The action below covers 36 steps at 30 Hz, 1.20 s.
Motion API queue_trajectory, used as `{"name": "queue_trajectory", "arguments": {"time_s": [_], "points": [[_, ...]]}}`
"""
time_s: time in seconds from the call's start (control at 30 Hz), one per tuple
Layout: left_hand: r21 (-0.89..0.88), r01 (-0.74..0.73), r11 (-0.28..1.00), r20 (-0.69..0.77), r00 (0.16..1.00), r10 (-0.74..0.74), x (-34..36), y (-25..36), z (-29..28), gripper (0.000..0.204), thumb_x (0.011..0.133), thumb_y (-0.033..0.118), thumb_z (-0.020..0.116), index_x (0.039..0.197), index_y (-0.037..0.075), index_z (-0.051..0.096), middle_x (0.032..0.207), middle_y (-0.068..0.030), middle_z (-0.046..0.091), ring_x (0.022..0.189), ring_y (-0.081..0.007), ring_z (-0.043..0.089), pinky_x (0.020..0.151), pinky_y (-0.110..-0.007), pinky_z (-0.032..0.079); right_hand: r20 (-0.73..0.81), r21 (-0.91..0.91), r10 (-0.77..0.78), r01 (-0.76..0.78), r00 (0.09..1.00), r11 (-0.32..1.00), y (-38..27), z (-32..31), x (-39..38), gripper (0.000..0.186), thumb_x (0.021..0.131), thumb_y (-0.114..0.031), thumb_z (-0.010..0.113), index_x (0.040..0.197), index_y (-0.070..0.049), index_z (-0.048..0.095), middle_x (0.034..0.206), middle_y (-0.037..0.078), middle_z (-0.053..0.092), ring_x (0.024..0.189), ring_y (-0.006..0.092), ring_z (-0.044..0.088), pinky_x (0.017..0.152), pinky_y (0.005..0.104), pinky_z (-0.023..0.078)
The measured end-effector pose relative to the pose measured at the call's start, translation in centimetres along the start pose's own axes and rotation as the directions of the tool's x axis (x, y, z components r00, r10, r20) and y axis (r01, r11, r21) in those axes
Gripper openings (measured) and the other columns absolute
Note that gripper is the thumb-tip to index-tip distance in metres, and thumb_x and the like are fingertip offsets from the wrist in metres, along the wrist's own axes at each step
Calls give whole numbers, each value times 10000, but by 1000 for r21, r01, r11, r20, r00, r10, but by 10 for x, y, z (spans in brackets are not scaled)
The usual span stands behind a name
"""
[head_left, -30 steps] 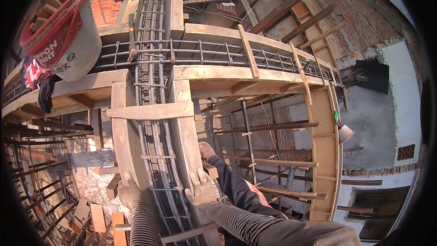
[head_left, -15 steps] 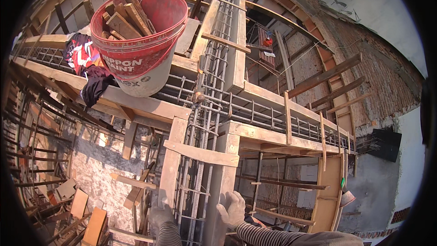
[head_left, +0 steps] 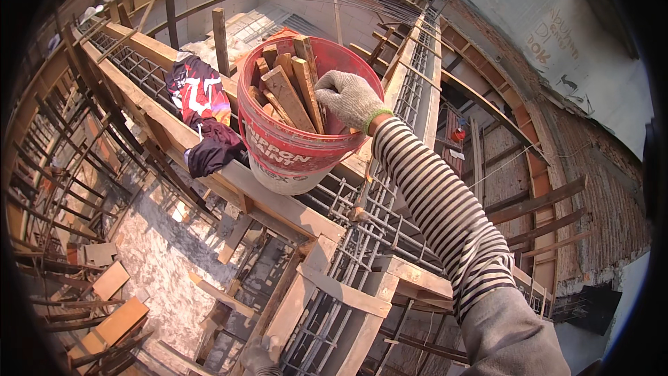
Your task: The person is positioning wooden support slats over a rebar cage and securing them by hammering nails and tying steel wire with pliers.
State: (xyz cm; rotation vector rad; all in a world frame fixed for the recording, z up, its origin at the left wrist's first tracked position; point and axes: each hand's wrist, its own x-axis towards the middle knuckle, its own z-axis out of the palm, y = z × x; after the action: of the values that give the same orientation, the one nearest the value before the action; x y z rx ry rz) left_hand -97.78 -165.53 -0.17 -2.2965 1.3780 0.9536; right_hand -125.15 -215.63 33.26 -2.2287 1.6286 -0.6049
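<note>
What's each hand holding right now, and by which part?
The right hand is in the red bucket, closed around the top ends of the wood pieces. The left hand rests low on the formwork; a grip cannot be told.

**user1:** where's the right hand at?

**user2:** stretched way out front, striped sleeve, grey knit glove, fingers curled downward. Left hand is low at the bottom edge, gloved too, barely visible. Can't tell its grip.

Red bucket and cloth on formwork beam
</note>
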Motion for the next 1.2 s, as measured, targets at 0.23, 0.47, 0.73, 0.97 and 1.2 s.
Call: {"name": "queue_trajectory", "arguments": {"time_s": [0.23, 0.47, 0.73, 0.97, 1.2], "points": [[56, 59, 997, 128, 990, -65, -15, 17, -26, 809, 893, 793, 556, 1229, 79, 739, 1058, -184, 766, 1002, -377, 736, 868, -504, 566, 156, -234, 86, -48, 984, 971, -17, 49, 56, 737, 860, -418, 807, 1423, -21, 548, 1378, 265, 636, 1290, 365, 642, 1086, 424, 515], [-1, -63, 998, 15, 998, 63, -17, 8, -20, 758, 900, 758, 562, 1309, 138, 710, 1140, -178, 750, 1057, -364, 723, 901, -501, 558, -40, -224, -29, 19, 999, 974, -22, 62, 58, 571, 893, -293, 737, 1394, -83, 563, 1430, 245, 576, 1258, 415, 638, 1085, 461, 522], [-64, -59, 996, -64, 996, 55, -10, 5, -11, 669, 888, 633, 662, 1352, 152, 686, 1191, -170, 745, 1135, -362, 704, 984, -490, 537, -84, -263, -53, 29, 995, 964, -11, 72, 69, 500, 936, -205, 663, 1394, -46, 541, 1345, 290, 631, 1197, 422, 670, 1038, 507, 538], [-26, 92, 995, -93, 991, -94, -44, 53, -58, 621, 860, 540, 763, 1325, 133, 700, 1162, -163, 764, 1147, -344, 713, 1037, -467, 525, -207, -172, -92, 56, 974, 983, 27, 23, 48, 331, 974, -161, 666, 1272, -44, 580, 1010, 217, 747, 1007, 398, 734, 897, 462, 574], [-93, -23, 995, 11, 1000, 24, -14, 12, -14, 625, 894, 569, 692, 1347, 139, 680, 1203, -171, 742, 1171, -359, 688, 1039, -486, 511, -451, 774, 228, 251, 863, 582, 16, -56, 12, 183, 1055, -136, 601, 1215, -67, 657, 985, 45, 699, 819, 130, 703, 672, 289, 602]]}}
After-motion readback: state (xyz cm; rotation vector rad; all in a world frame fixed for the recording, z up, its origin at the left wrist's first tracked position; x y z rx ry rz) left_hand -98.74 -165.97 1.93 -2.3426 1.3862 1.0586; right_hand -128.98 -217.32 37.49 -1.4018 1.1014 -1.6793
